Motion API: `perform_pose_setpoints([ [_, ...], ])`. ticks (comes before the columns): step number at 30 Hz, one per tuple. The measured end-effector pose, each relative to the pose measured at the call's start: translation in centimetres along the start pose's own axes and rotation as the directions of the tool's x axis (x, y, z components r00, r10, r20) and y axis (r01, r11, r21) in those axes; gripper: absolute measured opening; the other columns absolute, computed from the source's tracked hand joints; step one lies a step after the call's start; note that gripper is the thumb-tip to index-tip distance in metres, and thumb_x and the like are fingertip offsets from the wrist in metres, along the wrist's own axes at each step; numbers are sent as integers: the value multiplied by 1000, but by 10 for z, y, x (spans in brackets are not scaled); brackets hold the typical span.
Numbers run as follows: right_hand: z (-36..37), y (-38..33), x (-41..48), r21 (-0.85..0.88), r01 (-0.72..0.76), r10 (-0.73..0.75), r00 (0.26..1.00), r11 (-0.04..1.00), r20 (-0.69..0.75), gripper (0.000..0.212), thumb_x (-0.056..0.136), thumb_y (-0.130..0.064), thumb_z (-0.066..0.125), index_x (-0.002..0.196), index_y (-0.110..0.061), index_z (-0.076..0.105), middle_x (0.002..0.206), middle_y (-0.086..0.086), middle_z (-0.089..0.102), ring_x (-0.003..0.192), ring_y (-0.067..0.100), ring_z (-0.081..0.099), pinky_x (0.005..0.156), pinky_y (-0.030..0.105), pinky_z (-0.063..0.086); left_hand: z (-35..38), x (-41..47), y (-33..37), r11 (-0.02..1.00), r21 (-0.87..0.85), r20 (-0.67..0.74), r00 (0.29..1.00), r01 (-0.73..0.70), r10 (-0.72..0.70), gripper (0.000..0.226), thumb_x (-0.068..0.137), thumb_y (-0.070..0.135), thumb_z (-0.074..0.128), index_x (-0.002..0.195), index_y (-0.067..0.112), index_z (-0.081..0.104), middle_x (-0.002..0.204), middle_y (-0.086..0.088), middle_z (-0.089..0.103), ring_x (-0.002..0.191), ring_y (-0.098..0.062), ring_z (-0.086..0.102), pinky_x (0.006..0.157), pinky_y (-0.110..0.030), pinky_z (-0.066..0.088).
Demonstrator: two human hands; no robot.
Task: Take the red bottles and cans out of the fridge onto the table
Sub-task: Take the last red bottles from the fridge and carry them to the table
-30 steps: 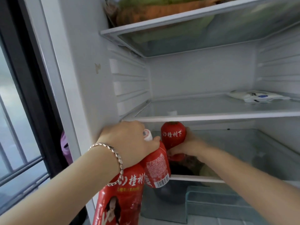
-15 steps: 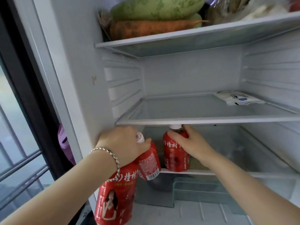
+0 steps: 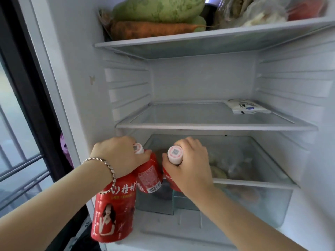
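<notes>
My left hand [image 3: 119,156] grips two red bottles by their tops in front of the open fridge: a large one [image 3: 113,212] hanging below my wrist and a smaller one [image 3: 149,175] with a white cap beside it. My right hand [image 3: 192,165] is closed around the neck of a third red bottle [image 3: 170,180], whose white cap [image 3: 175,153] points toward me. That bottle is at the front edge of the lower glass shelf [image 3: 253,183], tilted outward.
The middle shelf [image 3: 215,126] carries only a white pouch [image 3: 247,108] at the back right. Green gourds and a carrot [image 3: 154,29] lie on the top shelf. Clear drawers [image 3: 253,205] sit below. A dark window frame [image 3: 27,87] stands to the left.
My right hand shifted from the side of the third bottle to its neck and drew it forward off the shelf's back. The view tilted upward; my left hand kept its two bottles.
</notes>
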State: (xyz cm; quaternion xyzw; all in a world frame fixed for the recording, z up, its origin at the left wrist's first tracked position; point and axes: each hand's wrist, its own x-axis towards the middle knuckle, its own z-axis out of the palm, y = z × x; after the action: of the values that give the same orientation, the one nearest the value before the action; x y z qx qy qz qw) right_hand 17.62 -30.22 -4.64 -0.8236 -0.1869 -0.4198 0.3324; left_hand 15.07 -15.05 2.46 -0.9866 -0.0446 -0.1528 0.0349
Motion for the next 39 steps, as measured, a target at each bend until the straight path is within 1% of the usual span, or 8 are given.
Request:
perform_pose_setpoints([
  [4, -14, -6, -1, -65, 105, -100, 993, 992, 66, 27, 65, -45, 54, 61, -18, 52, 60, -7, 53, 52, 12, 52, 48, 17, 30, 4, -22, 1, 999, -42, -39, 999, 7, -9, 49, 82, 71, 36, 88, 26, 55, 83, 6, 57, 80, -16, 60, 71, -27, 46],
  [7, -29, -13, -12, -94, 117, -98, 977, 989, 192, 25, 70, -39, 61, 63, -17, 52, 63, -9, 45, 63, 14, 53, 53, 22, 31, 6, -43, -3, 998, -59, -14, 1000, 5, -6, 49, 81, 72, 37, 84, 27, 54, 84, 7, 61, 77, -14, 59, 69, -25, 45],
  [12, -70, -40, -45, -178, -28, 89, 935, 984, 344, 23, 82, -35, 55, 68, -19, 45, 71, -6, 46, 73, 18, 47, 61, 26, 33, 9, -88, -7, 997, -49, -6, 999, -54, 54, 50, 79, 73, 39, 88, 27, 56, 99, 5, 65, 91, -18, 62, 81, -29, 47],
  [17, -125, -81, -103, -283, -129, 228, 908, 950, 352, 25, 83, -39, 56, 68, -21, 46, 79, -2, 62, 80, 21, 59, 66, 26, 42, 4, -147, -16, 978, -117, -90, 983, -171, 161, 48, 80, 72, 36, 83, 28, 54, 85, 8, 63, 79, -14, 61, 70, -27, 47],
  [21, -173, -116, -152, -375, -204, 330, 891, 904, 311, 25, 82, -40, 59, 80, -15, 56, 89, 2, 66, 86, 23, 62, 69, 28, 45, -5, -213, -10, 936, -135, -90, 945, -324, 314, 45, 83, 68, 36, 77, 26, 51, 72, 11, 55, 70, -10, 57, 60, -23, 39],
  [26, -260, -150, -215, -478, -306, 443, 873, 824, 204, 25, 84, -41, 58, 76, -17, 52, 89, 5, 67, 86, 25, 62, 70, 30, 49, -17, -288, 24, 855, -210, -23, 876, -475, 481, 42, 83, 67, 38, 80, 28, 54, 78, 11, 59, 68, -8, 55, 56, -20, 39],
  [33, -413, -158, -296, -617, -458, 552, 833, 640, -45, 39, 79, -38, 62, 56, -25, 33, 76, 4, 60, 82, 25, 61, 62, 26, 36, -51, -380, 112, 696, -283, -68, 737, -661, 672, 42, 83, 65, 39, 72, 25, 50, 69, 10, 51, 73, -13, 55, 66, -26, 42],
  [39, -542, -136, -346, -608, -603, 599, 762, 516, -247, 34, 80, -33, 64, 59, -11, 49, 71, 3, 52, 73, 24, 55, 54, 29, 35, -69, -457, 194, 598, -347, -130, 668, -723, 733, 47, 82, 68, 39, 82, 25, 57, 78, 10, 60, 78, -12, 59, 71, -26, 45],
])
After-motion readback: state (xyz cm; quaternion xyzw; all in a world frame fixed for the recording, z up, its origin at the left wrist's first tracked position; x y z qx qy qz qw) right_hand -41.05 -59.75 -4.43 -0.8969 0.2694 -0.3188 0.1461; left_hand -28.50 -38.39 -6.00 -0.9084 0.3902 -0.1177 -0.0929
